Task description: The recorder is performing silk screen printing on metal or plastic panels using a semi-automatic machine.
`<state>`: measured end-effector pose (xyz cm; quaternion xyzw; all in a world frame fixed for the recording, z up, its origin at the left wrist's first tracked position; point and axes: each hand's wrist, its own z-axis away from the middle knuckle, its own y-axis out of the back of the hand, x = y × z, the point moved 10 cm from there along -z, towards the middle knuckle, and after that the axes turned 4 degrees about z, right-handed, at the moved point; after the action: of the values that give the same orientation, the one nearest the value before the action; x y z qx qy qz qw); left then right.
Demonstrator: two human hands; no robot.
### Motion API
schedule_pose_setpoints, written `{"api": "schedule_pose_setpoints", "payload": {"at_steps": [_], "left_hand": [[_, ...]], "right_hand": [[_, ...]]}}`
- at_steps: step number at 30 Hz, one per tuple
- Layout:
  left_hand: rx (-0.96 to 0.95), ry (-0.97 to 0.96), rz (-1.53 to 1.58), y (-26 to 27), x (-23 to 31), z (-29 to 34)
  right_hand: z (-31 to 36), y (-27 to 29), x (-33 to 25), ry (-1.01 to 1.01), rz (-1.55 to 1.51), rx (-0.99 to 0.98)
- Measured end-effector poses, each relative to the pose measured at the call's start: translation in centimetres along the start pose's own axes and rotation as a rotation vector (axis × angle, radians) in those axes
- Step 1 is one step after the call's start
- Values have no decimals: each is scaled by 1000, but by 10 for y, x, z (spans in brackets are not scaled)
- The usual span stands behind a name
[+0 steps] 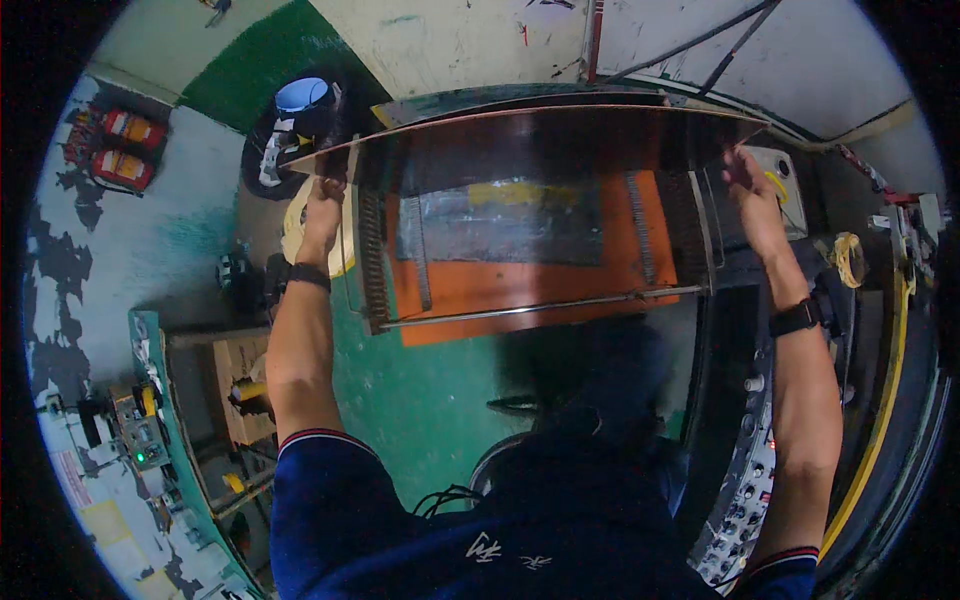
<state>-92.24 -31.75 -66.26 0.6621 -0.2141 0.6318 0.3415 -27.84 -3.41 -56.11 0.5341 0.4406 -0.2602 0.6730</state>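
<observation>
Both my arms reach forward to the two ends of a wide, thin, dark brown glossy sheet. My left hand is closed on its left end, with the fingertips partly hidden by the sheet. At the right end, my right hand pinches the edge with bent fingers. Below and nearer than the sheet stands a metal rack with a rod across its front. Rows of coil-like slots line the rack's sides. An orange board lies under the rack, with a grey patch showing above it.
A dark machine with a knob panel runs along my right side. On the left are a wooden shelf and two red fire extinguishers near the wall. A blue-topped bin stands at the back left. The floor is green.
</observation>
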Motion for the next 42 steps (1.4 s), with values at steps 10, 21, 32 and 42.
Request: {"api": "schedule_pose_setpoints", "payload": {"at_steps": [10,21,32,42], "left_hand": [[151,96,557,24,44,11],[227,254,322,5,49,-4],[215,290,253,-18,41,-18],[158,196,64,-37,15,-15]], "right_hand": [[-43,-22,-17,12,-40,-154],[-82,-34,4,-7,-92,-201],[-101,-47,65,-75,44,-154],[-128,-51,119,-85,311,-76]]}}
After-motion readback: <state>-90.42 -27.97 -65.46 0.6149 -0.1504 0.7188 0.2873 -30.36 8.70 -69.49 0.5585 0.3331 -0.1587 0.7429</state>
